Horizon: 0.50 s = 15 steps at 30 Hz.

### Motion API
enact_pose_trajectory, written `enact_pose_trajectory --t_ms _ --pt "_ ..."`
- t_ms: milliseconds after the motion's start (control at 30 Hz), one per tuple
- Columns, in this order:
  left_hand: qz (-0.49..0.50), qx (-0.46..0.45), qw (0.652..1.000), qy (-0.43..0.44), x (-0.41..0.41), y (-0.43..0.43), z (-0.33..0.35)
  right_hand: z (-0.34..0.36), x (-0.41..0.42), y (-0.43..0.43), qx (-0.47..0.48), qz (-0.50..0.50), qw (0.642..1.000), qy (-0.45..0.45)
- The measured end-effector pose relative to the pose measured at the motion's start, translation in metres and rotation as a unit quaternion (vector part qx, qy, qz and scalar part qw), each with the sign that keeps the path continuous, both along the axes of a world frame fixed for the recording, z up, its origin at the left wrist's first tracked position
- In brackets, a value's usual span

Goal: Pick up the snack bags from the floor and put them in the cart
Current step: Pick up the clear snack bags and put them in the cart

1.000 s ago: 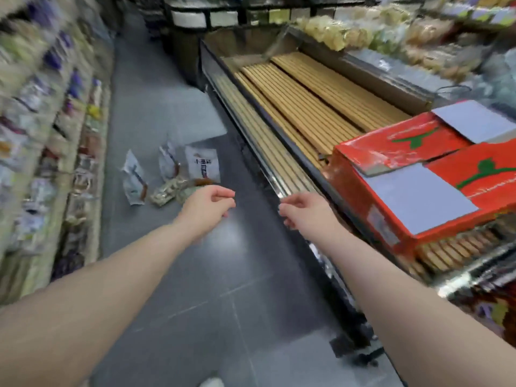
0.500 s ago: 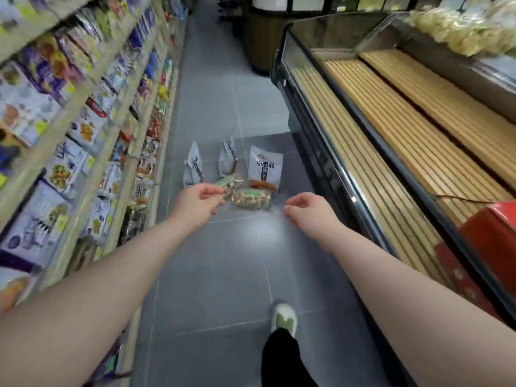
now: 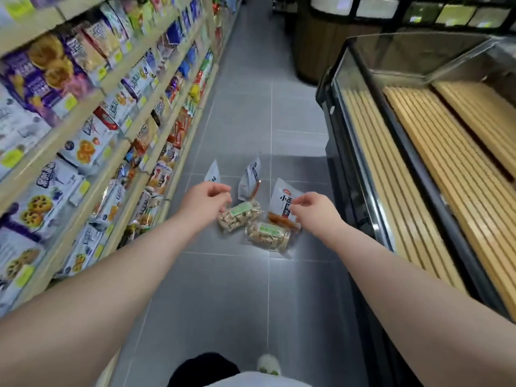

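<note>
Five snack bags (image 3: pixel 240 217) lie bunched on the grey floor (image 3: pixel 223 289) mid-aisle, with stocked shelves (image 3: pixel 83 129) on the left and a slatted display case (image 3: pixel 418 163) on the right. Both the left hand (image 3: pixel 205 201) and the right hand (image 3: pixel 312 210) are stretched over the pile, fingers loosely curled, gripping nothing. Contact with the bags can't be told. A white shoe (image 3: pixel 268 365) shows at the bottom edge.
</note>
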<state>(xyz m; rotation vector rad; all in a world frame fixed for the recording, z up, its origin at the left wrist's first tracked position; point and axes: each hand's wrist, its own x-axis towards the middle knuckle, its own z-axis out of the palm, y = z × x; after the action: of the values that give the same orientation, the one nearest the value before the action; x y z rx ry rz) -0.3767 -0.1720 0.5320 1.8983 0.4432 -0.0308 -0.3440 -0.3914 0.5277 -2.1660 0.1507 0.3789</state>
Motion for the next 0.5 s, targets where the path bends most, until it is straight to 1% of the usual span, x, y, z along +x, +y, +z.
enact_pose_trajectory --t_ms 100,233,333,433,500 --pt "-0.003 -0.004 1.000 0.014 0.040 0.012 -0.012 -0.009 0.041 0.015 0.000 0.016 1.000 0.013" --pt "-0.015 -0.006 0.999 0.039 0.118 0.036 -0.044 -0.036 0.116 0.032 -0.005 0.005 0.999 0.031" --pt "-0.044 -0.009 0.997 0.064 0.189 0.051 -0.070 -0.062 0.177 0.043 -0.003 -0.041 0.998 0.042" --pt "-0.068 -0.010 0.994 0.088 0.267 0.064 -0.093 -0.090 0.240 0.059 0.018 -0.106 0.992 0.071" --pt "-0.083 -0.004 0.991 0.101 0.306 0.069 -0.105 -0.104 0.271 0.068 0.021 -0.124 0.988 0.085"
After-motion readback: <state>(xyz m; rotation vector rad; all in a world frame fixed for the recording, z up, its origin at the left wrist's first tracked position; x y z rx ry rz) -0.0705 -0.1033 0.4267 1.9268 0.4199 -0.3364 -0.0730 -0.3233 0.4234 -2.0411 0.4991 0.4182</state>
